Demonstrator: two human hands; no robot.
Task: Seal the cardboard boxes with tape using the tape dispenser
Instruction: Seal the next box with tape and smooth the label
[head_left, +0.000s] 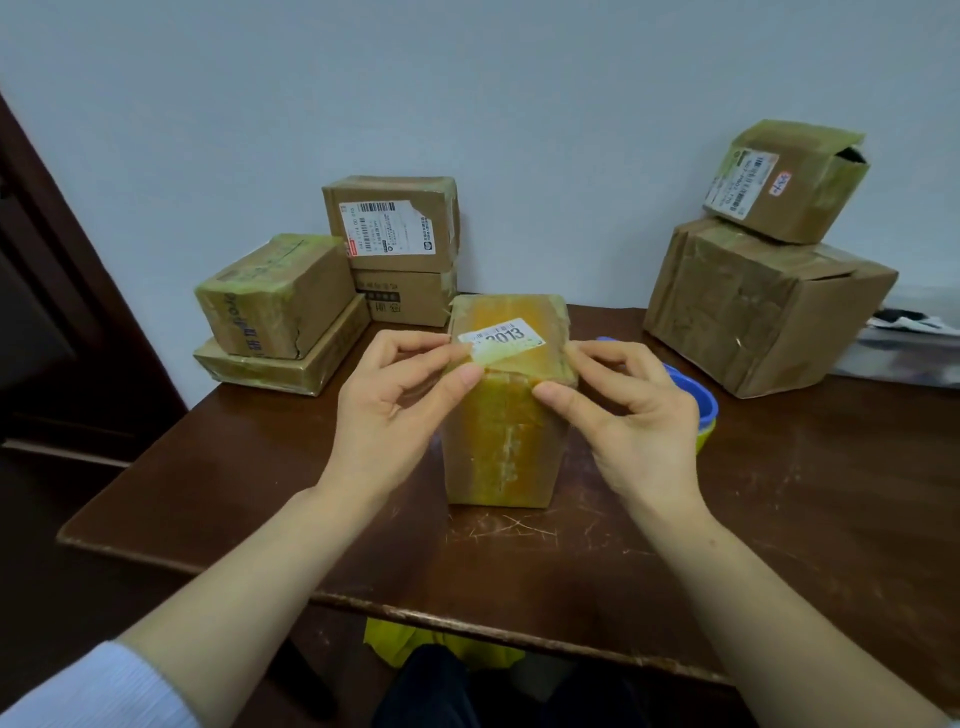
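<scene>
A tall cardboard box (504, 441) wrapped in yellowish tape stands in the middle of the brown table (260, 493), with a white label reading 3013 on its top. My left hand (395, 405) pinches a strip of tape (493, 356) at the box's top front edge. My right hand (628, 415) pinches the same edge at the box's right corner. A blue and yellow tape dispenser (704, 410) lies on the table behind my right hand, mostly hidden.
Two stacks of taped boxes (280, 306) (395, 228) stand at the back left against the wall. A large box (763, 306) with a smaller one (784, 179) on top stands at the back right. A dark door frame (62, 291) is at the left.
</scene>
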